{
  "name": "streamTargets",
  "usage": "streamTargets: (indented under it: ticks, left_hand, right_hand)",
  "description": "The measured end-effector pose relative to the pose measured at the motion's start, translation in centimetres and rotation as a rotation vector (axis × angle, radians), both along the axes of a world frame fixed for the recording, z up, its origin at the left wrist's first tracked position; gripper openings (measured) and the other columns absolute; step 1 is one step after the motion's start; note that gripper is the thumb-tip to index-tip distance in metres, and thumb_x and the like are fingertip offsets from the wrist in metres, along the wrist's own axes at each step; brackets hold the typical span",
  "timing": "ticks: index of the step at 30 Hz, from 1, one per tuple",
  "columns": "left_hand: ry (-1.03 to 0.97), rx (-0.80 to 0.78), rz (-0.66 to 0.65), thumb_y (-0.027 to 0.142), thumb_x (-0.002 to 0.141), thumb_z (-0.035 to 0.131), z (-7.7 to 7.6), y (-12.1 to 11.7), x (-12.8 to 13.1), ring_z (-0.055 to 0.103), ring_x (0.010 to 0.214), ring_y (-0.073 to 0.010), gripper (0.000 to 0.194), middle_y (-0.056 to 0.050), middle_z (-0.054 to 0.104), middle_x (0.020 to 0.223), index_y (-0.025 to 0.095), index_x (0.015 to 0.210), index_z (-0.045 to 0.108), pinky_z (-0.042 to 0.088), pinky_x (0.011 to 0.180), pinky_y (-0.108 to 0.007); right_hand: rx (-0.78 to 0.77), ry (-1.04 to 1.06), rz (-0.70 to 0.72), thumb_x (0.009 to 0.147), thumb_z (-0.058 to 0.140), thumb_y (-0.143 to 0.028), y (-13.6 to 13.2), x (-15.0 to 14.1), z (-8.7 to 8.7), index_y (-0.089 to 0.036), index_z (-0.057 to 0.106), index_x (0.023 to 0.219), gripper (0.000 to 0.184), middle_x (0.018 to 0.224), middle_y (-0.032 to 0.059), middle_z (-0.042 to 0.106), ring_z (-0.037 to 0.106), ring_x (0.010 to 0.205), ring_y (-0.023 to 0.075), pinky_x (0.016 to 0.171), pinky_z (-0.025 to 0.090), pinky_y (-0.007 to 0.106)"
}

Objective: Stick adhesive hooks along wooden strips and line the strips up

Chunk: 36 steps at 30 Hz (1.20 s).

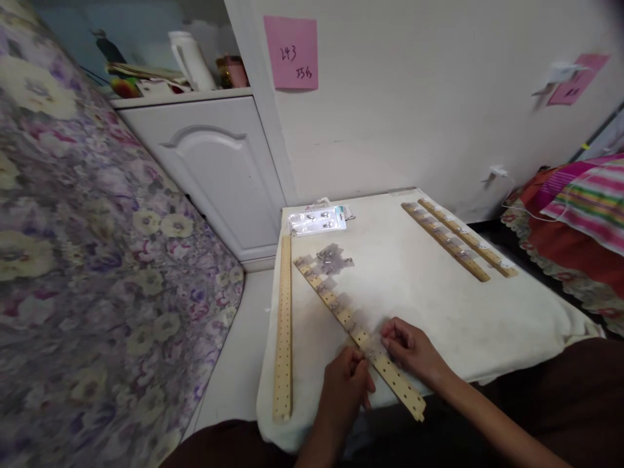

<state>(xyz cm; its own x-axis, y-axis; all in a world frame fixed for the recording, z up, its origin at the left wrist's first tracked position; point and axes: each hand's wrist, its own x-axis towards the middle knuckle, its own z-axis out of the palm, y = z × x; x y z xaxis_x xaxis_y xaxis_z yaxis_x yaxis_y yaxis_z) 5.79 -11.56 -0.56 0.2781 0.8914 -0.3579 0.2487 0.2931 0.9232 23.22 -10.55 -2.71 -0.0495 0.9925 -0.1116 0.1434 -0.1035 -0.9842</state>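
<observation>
Right hand pinches small clear plastic piece over long, holed yellow wooden strip overhanging near edge of bench, left hand fingers narrowed alongside, grip unclear; best brace strip flat.

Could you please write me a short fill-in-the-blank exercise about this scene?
The floral fabric fills the ____ edge of the picture.
The note reading 243 is coloured ____.
On the right side of the table lie ____ tan strips.
The middle strip, between the left hand and right hand, has dark ____ at its near end.
Missing words: left; pink; two; holes.
</observation>
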Motion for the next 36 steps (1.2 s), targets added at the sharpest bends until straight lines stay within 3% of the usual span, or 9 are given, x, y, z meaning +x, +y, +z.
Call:
streamTargets:
  ticks: [7, 13, 19, 24, 28, 36]
  left_hand:
    - [0.159, 0.054, -0.027, 0.029, 0.082, 0.041, 0.8, 0.2, -0.4, 0.047, 0.038, -0.0101, 0.013, 0.006, 0.056, 0.054, 0.021, 0.072, 0.044, 0.033, 0.040, -0.020]
    - [0.501, 0.315, -0.055, 0.024, 0.084, 0.042, 1.4, -0.1, -1.4, 0.054, 0.061, -0.0132, 0.013, 0.003, 0.057, 0.064, 0.021, 0.078, 0.053, 0.035, 0.057, -0.022]
    - [0.543, 0.396, -0.080, 0.025, 0.085, 0.042, 0.8, -0.6, -1.5, 0.057, 0.072, -0.0148, 0.016, 0.000, 0.062, 0.077, 0.020, 0.088, 0.057, 0.038, 0.066, -0.024]
    - [0.585, 0.461, -0.120, 0.023, 0.087, 0.041, 0.5, -0.8, -1.6, 0.059, 0.075, -0.0147, 0.020, 0.000, 0.063, 0.080, 0.021, 0.085, 0.061, 0.042, 0.068, -0.024]
    - [0.627, 0.584, -0.154, 0.021, 0.089, 0.039, -0.1, -1.3, -2.0, 0.062, 0.083, -0.0151, 0.024, -0.002, 0.065, 0.089, 0.023, 0.097, 0.062, 0.047, 0.074, -0.025]
    - [0.743, 0.914, -0.201, 0.012, 0.087, 0.039, -2.9, -2.5, -2.4, 0.061, 0.093, -0.0170, 0.038, -0.007, 0.064, 0.103, 0.021, 0.122, 0.052, 0.053, 0.077, -0.027]
  right_hand:
    - [-0.059, 0.025, 0.004, 0.081, 0.053, -0.030, 0.4, -0.1, 0.0, -0.021, 0.052, 0.081, 0.009, 0.057, -0.0080, 0.046, 0.040, 0.037, 0.0063, 0.036, 0.033, 0.019]
    - [-0.020, -0.093, -0.003, 0.081, 0.050, -0.024, 0.6, 0.0, -0.2, -0.020, 0.053, 0.080, 0.006, 0.060, -0.0066, 0.046, 0.041, 0.044, 0.0069, 0.041, 0.032, 0.019]
    - [0.042, -0.194, 0.005, 0.080, 0.050, -0.020, 0.9, 0.3, -0.4, -0.019, 0.056, 0.078, 0.006, 0.061, -0.0050, 0.046, 0.041, 0.054, 0.0094, 0.049, 0.032, 0.020]
    - [0.049, -0.209, 0.014, 0.080, 0.049, -0.020, 0.9, 0.4, -0.3, -0.019, 0.056, 0.078, 0.007, 0.062, -0.0044, 0.048, 0.043, 0.057, 0.0106, 0.053, 0.033, 0.021]
    - [0.036, -0.220, 0.008, 0.080, 0.050, -0.020, 0.8, 0.4, -0.3, -0.019, 0.056, 0.078, 0.007, 0.062, -0.0043, 0.047, 0.043, 0.057, 0.0109, 0.053, 0.033, 0.022]
    - [0.041, -0.216, -0.004, 0.080, 0.049, -0.021, 0.8, 0.4, -0.2, -0.019, 0.056, 0.077, 0.008, 0.062, -0.0042, 0.047, 0.043, 0.057, 0.0109, 0.054, 0.034, 0.022]
